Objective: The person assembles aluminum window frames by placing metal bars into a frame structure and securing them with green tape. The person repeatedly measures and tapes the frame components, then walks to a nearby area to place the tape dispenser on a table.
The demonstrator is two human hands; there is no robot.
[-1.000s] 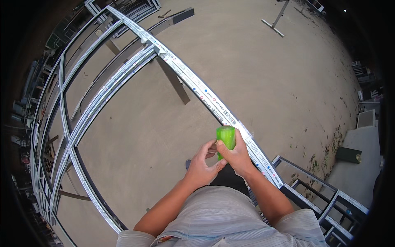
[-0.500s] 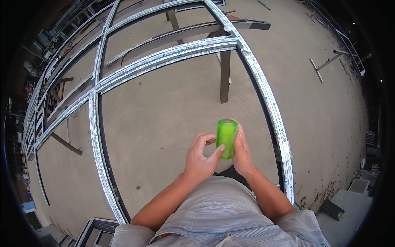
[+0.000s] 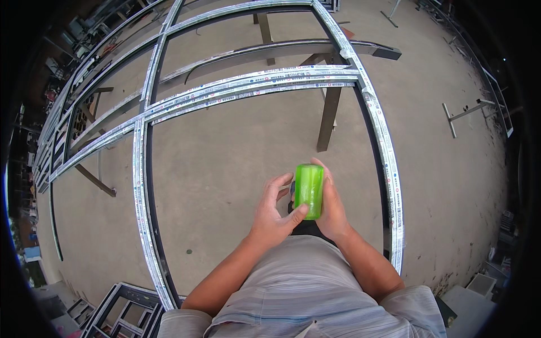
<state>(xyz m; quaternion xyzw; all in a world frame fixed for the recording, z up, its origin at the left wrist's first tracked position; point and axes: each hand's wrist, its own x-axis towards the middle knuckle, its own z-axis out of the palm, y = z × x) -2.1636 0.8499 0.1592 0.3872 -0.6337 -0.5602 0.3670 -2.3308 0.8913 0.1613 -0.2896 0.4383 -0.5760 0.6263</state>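
Just in front of my body, I hold a bright green, glossy cylinder (image 3: 309, 191) upright between both hands. It looks translucent; whether it is a rolled film or a container, I cannot tell. My right hand (image 3: 334, 211) wraps around its right side, fingers reaching behind it. My left hand (image 3: 273, 211) presses its thumb against the lower front, while its other fingers curve along the left side. Something small and dark shows between the left fingers and the cylinder, too hidden to name. A large metal frame (image 3: 143, 191) with film-covered bars surrounds my hands on the left, far and right sides.
A brown support leg (image 3: 328, 119) stands beneath the frame's far crossbar. Its right bar (image 3: 389, 169) runs past my right arm. Smaller dark frames (image 3: 127, 315) lie at the lower left. A metal stand (image 3: 466, 112) is on the concrete floor (image 3: 220, 163) at right.
The view has shifted, so the frame sits lower and further right in the picture. The green cylinder has turned slightly upright in my hands, which keep their hold.
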